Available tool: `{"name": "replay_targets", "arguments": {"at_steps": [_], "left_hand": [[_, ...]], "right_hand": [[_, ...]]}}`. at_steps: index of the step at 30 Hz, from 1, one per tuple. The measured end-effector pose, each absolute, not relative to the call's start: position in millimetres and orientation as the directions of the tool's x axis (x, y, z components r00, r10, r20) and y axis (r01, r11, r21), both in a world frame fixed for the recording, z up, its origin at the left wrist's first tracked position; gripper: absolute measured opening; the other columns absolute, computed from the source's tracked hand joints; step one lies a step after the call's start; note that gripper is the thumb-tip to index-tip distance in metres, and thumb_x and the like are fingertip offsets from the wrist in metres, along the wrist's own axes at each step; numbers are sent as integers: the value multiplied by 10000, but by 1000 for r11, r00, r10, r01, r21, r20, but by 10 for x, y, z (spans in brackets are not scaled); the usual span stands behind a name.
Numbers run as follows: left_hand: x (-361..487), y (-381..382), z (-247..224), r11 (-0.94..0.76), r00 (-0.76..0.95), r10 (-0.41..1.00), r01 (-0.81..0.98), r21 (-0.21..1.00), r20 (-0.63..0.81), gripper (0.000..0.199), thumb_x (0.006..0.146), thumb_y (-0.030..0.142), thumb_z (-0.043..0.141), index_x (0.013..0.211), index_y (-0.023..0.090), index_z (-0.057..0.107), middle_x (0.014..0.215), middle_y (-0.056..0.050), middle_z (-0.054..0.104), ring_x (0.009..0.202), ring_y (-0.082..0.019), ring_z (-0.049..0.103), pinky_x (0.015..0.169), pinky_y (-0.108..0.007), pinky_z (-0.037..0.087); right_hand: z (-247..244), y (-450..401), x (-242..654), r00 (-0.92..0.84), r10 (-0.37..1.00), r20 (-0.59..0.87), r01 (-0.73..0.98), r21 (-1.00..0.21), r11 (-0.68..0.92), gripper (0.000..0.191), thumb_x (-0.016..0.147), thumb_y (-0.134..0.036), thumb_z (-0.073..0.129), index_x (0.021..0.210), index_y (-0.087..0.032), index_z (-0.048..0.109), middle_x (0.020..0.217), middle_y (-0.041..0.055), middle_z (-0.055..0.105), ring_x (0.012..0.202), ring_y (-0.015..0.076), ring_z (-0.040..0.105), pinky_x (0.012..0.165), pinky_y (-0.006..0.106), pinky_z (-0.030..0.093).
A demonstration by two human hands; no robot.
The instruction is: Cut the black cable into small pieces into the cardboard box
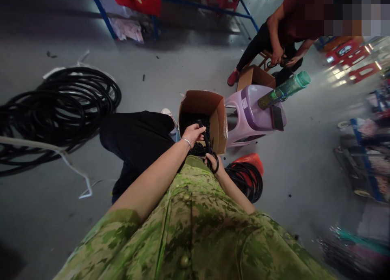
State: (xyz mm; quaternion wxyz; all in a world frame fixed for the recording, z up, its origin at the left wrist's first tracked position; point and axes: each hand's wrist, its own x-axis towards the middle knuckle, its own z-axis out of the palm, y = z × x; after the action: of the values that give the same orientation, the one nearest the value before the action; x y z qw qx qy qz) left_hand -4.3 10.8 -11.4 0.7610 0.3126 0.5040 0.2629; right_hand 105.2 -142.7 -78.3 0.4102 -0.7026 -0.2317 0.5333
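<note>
Over an open cardboard box (217, 113), my left hand (192, 134) is closed round a short black tube-like piece (206, 140). My right hand (211, 162) grips a pair of black-handled scissors (216, 163), its fingers in the handle loops. The scissor blades lie close alongside the black piece; whether they touch it is hard to see. Inside the box lie many small black pieces (195, 118), too dark to make out singly.
Large coils of black tubing (76, 97) lie at left, a smaller coil (254, 178) by a red bag (252, 162) at right. A purple stool (248, 109) holds a green bottle (286, 89) and a phone-like dark object (277, 117). Another person (274, 40) sits beyond.
</note>
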Motion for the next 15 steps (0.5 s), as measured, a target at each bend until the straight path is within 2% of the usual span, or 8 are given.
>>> {"name": "replay_targets", "arguments": {"at_steps": [4,11,15], "left_hand": [[-55,105,-72,642,373,724,-60,764,-580,167,759,228,715,833,146,590,767,-9,651,499,-30,513,445,-127,417],[-53,74,-29,600,434,716,17,800,-546,195,741,262,726,871,152,629,799,-22,666,521,-45,524,464,-144,406],[-49,64,-42,539,428,740,83,838,-519,133,773,233,679,864,154,625,792,-19,675,553,-61,534,471,-146,399]], "right_hand": [[-760,-1392,1113,339,731,-592,-261,-806,-532,396,658,-527,702,702,-139,638,510,-4,581,406,102,526,402,210,418],[-703,-1316,1052,323,745,-584,-298,-810,-505,381,681,-516,684,692,-139,631,492,-8,565,389,88,495,378,195,396],[-729,-1306,984,302,747,-592,-294,-804,-518,375,678,-509,683,680,-138,632,495,-11,563,395,83,497,393,195,397]]}}
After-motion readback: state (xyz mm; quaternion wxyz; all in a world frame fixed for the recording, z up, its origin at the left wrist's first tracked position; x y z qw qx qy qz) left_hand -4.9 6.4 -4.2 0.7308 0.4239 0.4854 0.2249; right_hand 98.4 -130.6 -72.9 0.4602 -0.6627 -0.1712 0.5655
